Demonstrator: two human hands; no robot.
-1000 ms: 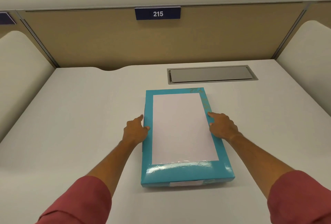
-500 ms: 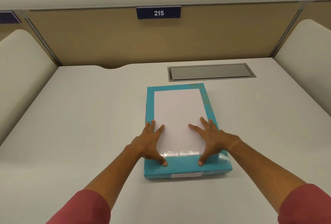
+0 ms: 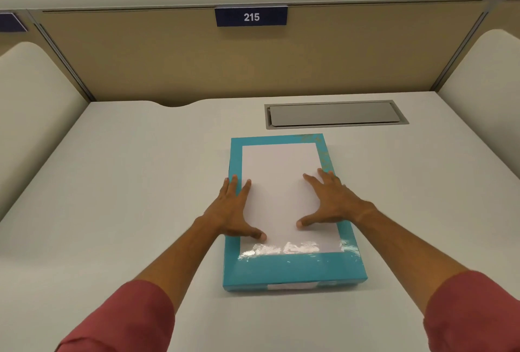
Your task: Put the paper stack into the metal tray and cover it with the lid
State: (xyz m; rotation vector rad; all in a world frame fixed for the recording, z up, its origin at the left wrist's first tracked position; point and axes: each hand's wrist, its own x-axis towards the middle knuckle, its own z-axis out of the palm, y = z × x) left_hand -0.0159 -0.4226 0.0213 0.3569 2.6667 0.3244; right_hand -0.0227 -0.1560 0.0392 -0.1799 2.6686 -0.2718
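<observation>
Both palms flat, fingers splayed, gripping nothing: left hand [image 3: 235, 212] on left edge, right hand [image 3: 330, 202] on right half of teal lid [image 3: 292, 267], w/ white panel [image 3: 277, 183] btwn thumbs, prob pressing lid down to seat it; paper stack & tray hidden under fingers, presumably inside

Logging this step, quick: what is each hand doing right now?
Left hand: open, flat on the teal lid, holding nothing.
Right hand: open, flat on the lid, holding nothing.

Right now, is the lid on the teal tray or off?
On: the teal lid sits squarely closed, both hands flat on top.
</observation>
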